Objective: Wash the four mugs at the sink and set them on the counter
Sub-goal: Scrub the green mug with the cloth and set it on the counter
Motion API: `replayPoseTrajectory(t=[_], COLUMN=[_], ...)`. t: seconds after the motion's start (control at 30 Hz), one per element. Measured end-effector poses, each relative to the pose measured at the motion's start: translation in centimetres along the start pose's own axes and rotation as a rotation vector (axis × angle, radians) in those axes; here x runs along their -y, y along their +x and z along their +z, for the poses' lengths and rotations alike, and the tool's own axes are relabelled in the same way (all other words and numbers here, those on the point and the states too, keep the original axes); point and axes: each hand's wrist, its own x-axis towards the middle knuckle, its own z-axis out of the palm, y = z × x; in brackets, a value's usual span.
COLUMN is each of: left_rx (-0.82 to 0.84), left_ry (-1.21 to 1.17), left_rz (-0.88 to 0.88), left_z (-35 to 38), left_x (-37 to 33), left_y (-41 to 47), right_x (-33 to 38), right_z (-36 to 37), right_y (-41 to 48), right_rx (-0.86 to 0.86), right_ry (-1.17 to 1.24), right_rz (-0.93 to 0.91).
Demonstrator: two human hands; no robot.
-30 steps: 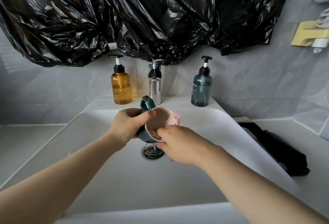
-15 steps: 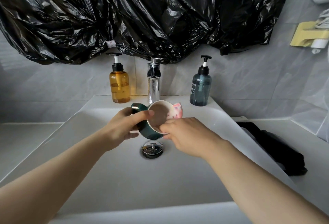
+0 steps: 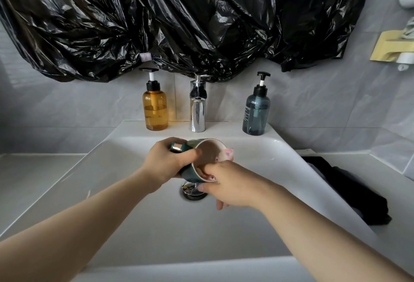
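Over sink (image 3: 280, 160), mug (image 3: 190, 173) (between hands)

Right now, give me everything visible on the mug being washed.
The mug is dark green outside, pale inside, glossy like ceramic, with a metallic-tipped handle. It is tilted over the sink, mouth toward the camera. The left hand grips its handle side; the right hand has fingers inside with a pink sponge.
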Motion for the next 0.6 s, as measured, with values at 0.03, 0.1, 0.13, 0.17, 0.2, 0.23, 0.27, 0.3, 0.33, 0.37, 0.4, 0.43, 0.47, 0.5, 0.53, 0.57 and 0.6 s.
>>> replayPoseTrajectory(t=[0.03,0.1,0.13,0.17,0.2,0.23,0.27,0.3,0.33,0.37,0.4,0.43,0.47,0.5,0.53,0.57,0.6], left_rx=[0.003,-0.003,-0.007,-0.006,0.003,0.023,0.058,0.097,0.13,0.165,0.202,0.241,0.288,0.32,0.329,0.319,0.299], left_ry=[0.008,0.005,-0.001,-0.004,-0.006,-0.017,-0.034,-0.047,-0.042,-0.019,0.021,0.059,0.078,0.074,0.053,0.026,0.007], left_rz=[0.004,0.023,0.03,0.03,0.026,0.016,-0.006,-0.045,-0.088,-0.124,-0.153,-0.18,-0.195,-0.206,-0.22,-0.232,-0.233], left_z=[0.0,-0.1,-0.2,-0.3,-0.5,-0.7,-0.9,-1.2,-1.4,-1.7,-1.9,-2.0,-2.1,-2.2,-2.3,-2.3,-2.3], left_x=[-0.1,-0.1,-0.1,-0.2,-0.2,-0.2,-0.2,-0.3,-0.3,-0.4,-0.5,-0.6,-0.7,-0.7,-0.8,-0.8,-0.8], left_y=[0.0,0.1,0.1,0.2,0.3,0.4,0.5,0.5,0.5,0.6,0.6,0.6,0.5,0.5,0.5,0.5,0.6], right_x=[0.1,0.1,0.3,0.3,0.3,0.3,0.3,0.3,0.1,0.0,-0.3,-0.5,-0.7,-0.9,-0.9,-0.8,-0.6], right_z=[-0.1,-0.3,-0.4,-0.4,-0.5,-0.6,-0.7,-0.8,-0.9,-1.1,-1.3,-1.5,-1.6,-1.6,-1.7,-1.7,-1.6], right_y=[-0.2,-0.4,-0.4,-0.4,-0.3,-0.3,-0.2,-0.2,-0.2,-0.2,-0.3,-0.4,-0.4,-0.5,-0.4,-0.4,-0.4], right_rx=[0.018,-0.013,-0.048,-0.083,-0.112,-0.139,-0.165,-0.191,-0.208,-0.212,-0.207,-0.198,-0.193,-0.196,-0.199,-0.206,-0.21], right_ry=[0.085,0.157,0.153,0.126,0.074,0.003,-0.075,-0.143,-0.198,-0.245,-0.273,-0.289,-0.304,-0.321,-0.342,-0.362,-0.383], right_rz=[0.005,-0.028,-0.05,-0.069,-0.085,-0.103,-0.121,-0.14,-0.156,-0.167,-0.171,-0.169,-0.174,-0.192,-0.214,-0.231,-0.238])
